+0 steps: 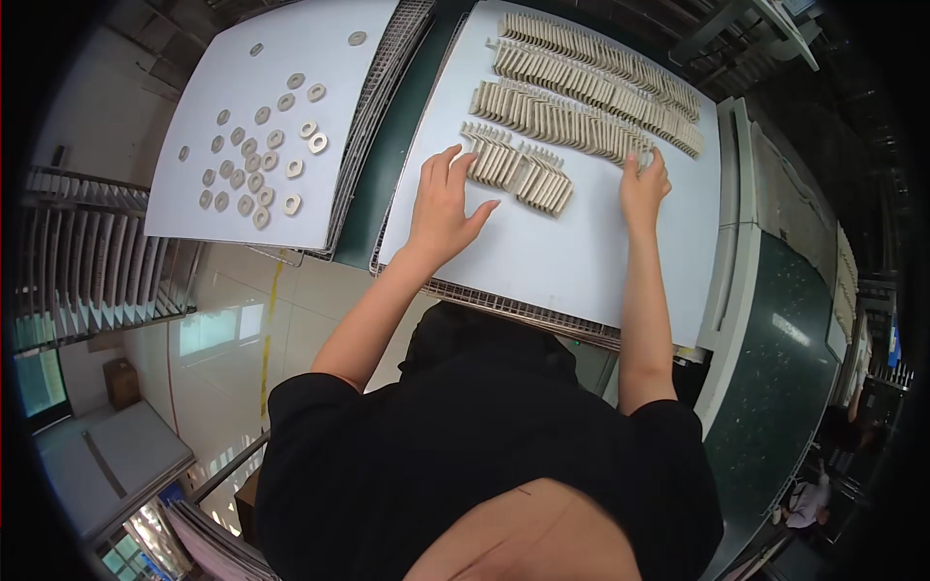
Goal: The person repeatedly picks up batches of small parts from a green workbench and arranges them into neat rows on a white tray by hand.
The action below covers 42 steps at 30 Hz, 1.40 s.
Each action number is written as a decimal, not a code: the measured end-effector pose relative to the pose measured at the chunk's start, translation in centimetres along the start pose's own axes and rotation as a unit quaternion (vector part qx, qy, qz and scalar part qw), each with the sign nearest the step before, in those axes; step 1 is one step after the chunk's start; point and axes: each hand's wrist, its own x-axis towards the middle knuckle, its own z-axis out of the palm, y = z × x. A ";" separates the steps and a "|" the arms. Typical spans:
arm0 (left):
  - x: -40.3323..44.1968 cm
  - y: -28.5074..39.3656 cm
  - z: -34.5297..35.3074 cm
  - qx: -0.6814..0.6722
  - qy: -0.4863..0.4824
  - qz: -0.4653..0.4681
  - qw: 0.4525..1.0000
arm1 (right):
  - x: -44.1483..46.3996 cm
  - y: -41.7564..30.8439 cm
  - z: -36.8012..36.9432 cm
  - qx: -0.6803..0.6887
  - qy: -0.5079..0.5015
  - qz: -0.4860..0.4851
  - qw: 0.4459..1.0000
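Thin beige flat pieces with small prongs stand on edge in several rows on a white board in front of me. My left hand is open, thumb spread wide, its fingertips beside the left end of the shortest, nearest row. At the right end of the third row, my right hand has thumb and fingers around the last beige pieces. Those fingers partly hide the pieces, so how many they hold cannot be told. Two longer rows lie farther back.
To the left, a second white board on wire racks carries scattered beige ring-shaped pieces. A rack of stacked trays stands at far left. A green-topped surface runs along the right side, with another person beyond it.
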 end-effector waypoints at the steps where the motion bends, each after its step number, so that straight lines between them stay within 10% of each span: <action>1: 0.2 -0.8 -0.3 0.001 -0.014 0.003 1.000 | -1.3 -1.0 -1.2 0.033 -0.049 -0.003 0.998; 8: 0.7 -2.8 1.5 -0.070 -0.096 -0.030 0.992 | -11.1 -8.1 -3.4 0.106 -0.226 0.029 0.968; 31: 1.5 -3.1 2.5 -0.066 -0.115 -0.018 0.991 | -10.2 -9.5 0.6 0.086 -0.131 -0.004 0.988; 42: -2.1 -0.6 4.1 0.060 -0.020 0.021 0.998 | -20.6 -1.9 -11.7 0.148 -0.068 0.044 0.986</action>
